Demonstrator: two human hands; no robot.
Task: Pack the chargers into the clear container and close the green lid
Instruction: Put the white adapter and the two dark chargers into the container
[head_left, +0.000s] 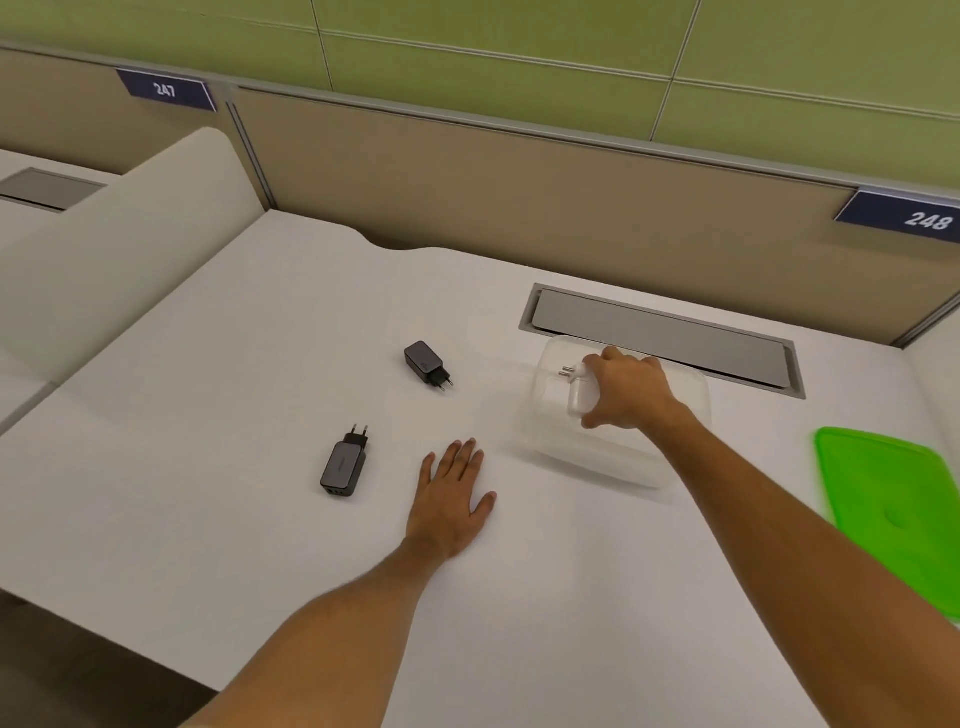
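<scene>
I am looking down at a white desk (260, 338) with beige partition panels behind it and green wall above; number plates reading 247 (166, 90) and 248 (914, 215) sit at the upper left and right of the frame. My right hand (626, 389), right of centre, has its fingers and thumb wrapped around a white charger (579, 391), its prongs pointing left, held over the open clear container (675, 457). Whether the charger touches the container floor I cannot tell. My left hand (452, 501), below centre, lies flat and spread on the desk, palm down, holding nothing. Just left of it lies a dark charger (344, 465) with its prongs pointing up the frame. A second dark charger (427, 364) lies at centre, left of the container, with its prongs toward the lower right. The green lid (893, 499) rests flat on the desk at the right edge, apart from the container. A grey cable hatch (665, 338) is set into the desk just behind the container.
</scene>
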